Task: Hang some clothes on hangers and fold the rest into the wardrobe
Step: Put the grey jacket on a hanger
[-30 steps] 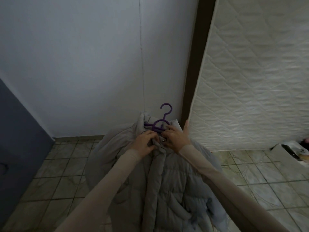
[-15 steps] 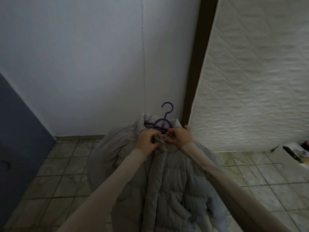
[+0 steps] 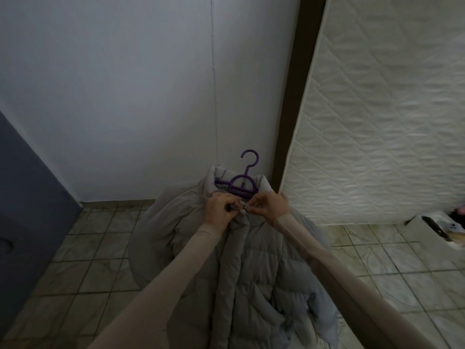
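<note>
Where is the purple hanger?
In the head view's middle, the purple hanger sits inside the grey puffy jacket's collar, just above both hands, hook sticking up before the white wall.

A grey jacket (image 3: 241,268) is pinched at the collar by the left hand (image 3: 219,210) and right hand (image 3: 270,206); a purple hanger (image 3: 242,182) is seen just beyond them, inside the collar.

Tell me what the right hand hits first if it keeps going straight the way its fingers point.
The right hand points left, pinching the jacket at its collar. It would probably meet the left hand almost at once; depth is unclear.
</note>
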Demonstrator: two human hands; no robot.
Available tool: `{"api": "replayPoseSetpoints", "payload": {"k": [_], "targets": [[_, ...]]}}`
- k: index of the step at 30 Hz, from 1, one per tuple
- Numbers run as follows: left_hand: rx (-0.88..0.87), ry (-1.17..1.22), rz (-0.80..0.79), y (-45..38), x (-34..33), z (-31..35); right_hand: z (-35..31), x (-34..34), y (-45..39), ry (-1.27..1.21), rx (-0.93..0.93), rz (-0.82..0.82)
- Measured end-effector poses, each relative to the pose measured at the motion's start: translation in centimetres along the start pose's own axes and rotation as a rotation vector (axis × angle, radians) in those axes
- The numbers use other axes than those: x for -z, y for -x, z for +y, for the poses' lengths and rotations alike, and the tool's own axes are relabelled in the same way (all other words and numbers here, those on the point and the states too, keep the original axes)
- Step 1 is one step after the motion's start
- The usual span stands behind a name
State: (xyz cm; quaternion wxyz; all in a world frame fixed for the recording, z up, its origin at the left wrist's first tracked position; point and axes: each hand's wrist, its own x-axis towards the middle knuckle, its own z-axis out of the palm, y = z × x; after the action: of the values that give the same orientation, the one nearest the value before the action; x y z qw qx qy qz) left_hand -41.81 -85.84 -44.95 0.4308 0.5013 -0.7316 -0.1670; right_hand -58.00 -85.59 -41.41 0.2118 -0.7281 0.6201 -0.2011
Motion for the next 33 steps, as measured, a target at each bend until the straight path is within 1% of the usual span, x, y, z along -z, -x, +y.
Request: {"api": "replayPoseSetpoints", "payload": {"k": [6, 7, 9, 11, 14, 19, 26, 33], "targets": [[0.127, 0.018, 0.001, 0.1, 0.4, 0.7, 0.2, -0.1, -0.4, 0.044, 0.030, -0.045], [0.129, 0.011, -0.017, 0.0, 0.4, 0.7, 0.3, 0.0, -0.4, 0.056, 0.026, -0.057], [0.102, -0.080, -0.068, -0.2, 0.3, 0.4, 0.3, 0.1, -0.4, 0.088, 0.025, -0.068], [0.107, -0.157, -0.125, -0.4, 0.4, 0.5, 0.4, 0.0, -0.2, 0.110, 0.033, -0.035], [0.108, -0.148, -0.176, -0.7, 0.6, 0.1, 0.5, -0.4, 0.0, 0.141, 0.039, 0.027], [0.117, -0.117, -0.293, -1.5, 1.2, -0.2, 0.4, -1.0, -0.2, 0.196, 0.027, 0.030], [0.139, -0.122, -0.287, -1.3, 0.6, 0.2, 0.5, -1.4, -0.3, 0.239, -0.013, 0.015], [0.138, -0.046, -0.289, -1.1, 0.7, 1.2, 0.5, -1.4, -0.4, 0.281, -0.026, -0.004]]}}
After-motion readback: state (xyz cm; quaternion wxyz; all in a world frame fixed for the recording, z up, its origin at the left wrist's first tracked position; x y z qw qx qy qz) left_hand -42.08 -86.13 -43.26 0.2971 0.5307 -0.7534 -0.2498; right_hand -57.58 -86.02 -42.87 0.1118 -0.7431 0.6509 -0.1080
